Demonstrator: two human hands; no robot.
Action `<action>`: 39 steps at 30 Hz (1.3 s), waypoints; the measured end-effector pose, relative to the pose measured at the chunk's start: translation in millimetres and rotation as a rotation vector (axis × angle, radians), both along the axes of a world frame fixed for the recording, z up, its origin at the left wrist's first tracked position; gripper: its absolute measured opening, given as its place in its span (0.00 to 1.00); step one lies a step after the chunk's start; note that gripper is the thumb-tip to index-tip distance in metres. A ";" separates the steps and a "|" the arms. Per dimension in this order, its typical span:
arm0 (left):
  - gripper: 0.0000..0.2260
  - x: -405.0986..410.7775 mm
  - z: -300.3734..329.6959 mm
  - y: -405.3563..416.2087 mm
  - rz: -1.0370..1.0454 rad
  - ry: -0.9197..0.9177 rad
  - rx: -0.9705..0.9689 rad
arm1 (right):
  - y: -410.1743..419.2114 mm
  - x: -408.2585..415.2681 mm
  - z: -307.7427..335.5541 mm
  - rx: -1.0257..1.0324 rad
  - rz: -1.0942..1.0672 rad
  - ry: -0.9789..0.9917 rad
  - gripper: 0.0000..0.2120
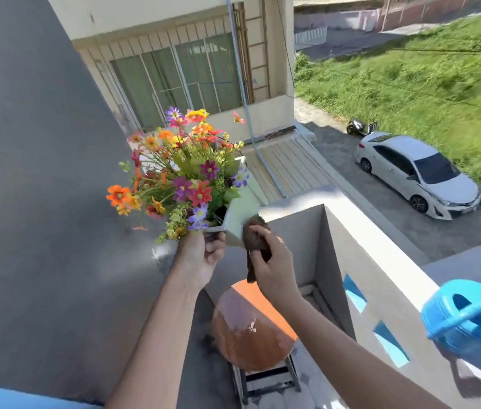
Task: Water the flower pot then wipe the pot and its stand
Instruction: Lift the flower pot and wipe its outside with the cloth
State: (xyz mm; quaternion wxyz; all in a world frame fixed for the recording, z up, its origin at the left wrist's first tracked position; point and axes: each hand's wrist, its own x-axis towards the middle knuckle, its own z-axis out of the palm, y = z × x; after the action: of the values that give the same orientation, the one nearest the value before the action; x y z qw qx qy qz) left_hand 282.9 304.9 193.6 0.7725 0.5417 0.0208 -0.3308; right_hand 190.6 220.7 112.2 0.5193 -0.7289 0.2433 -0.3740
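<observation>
The left hand (200,255) grips the near rim of a pale, flat-sided flower pot (242,211), held up tilted and stuffed with bright, many-coloured flowers (180,175). Against the pot's smooth side the right hand (274,267) pinches a dark, crumpled cloth (255,231). Below the pot sits a round orange stand (248,332); right of it, a glossy blue plastic watering can (469,314) rests on the white ledge (381,252).

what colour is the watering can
Blue; the watering can sits on the ledge at right in the head view.
</observation>
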 end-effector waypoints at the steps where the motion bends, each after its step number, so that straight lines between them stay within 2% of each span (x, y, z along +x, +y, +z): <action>1: 0.21 -1.2 0.7 -1.2 -0.001 -0.024 0.015 | 1.6 3.0 8.8 -0.002 0.014 -0.043 0.20; 5: 0.17 -1.4 3.4 -1.8 -0.021 -0.060 0.047 | 3.0 12.7 32.9 -0.039 0.115 -0.162 0.20; 9: 0.17 1.3 5.9 2.5 -0.021 -0.015 0.036 | -3.5 5.6 8.6 -0.156 0.110 -0.111 0.20; 14: 0.18 -1.8 8.2 3.9 -0.006 -0.048 0.034 | -6.8 4.6 -7.0 0.029 0.054 -0.015 0.19; 16: 0.16 -3.3 7.9 2.1 -0.014 -0.093 0.072 | -3.9 9.9 10.7 0.047 0.041 -0.062 0.18; 20: 0.16 -4.8 4.6 1.9 -0.065 -0.110 0.094 | -17.5 24.7 53.6 0.089 0.013 -0.180 0.07; 24: 0.15 -6.3 10.3 6.7 -0.108 -0.066 0.042 | -55.8 44.0 70.3 0.038 -0.058 -0.242 0.14; 27: 0.16 -5.8 13.3 9.4 -0.113 -0.069 0.017 | -81.1 51.7 56.0 0.055 -0.152 -0.132 0.14; 30: 0.21 -5.2 11.6 11.8 -0.128 -0.116 0.059 | -94.3 55.7 44.2 0.183 -0.072 0.009 0.09; 32: 0.18 -5.8 9.9 12.0 -0.136 -0.143 0.086 | -96.3 60.1 45.3 0.189 -0.046 0.017 0.10; 36: 0.17 -8.6 9.7 5.5 -0.122 -0.200 0.123 | -66.4 53.5 69.7 0.095 -0.045 -0.158 0.20; 39: 0.16 -7.7 17.0 -0.7 -0.074 -0.124 0.082 | -27.2 36.7 55.6 -0.039 -0.011 -0.202 0.17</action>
State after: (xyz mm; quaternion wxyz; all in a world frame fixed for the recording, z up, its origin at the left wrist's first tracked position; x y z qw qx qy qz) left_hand 275.2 304.2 210.6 0.7368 0.5927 -0.0337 -0.3236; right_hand 227.3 193.5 167.7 0.5249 -0.6960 0.1867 -0.4531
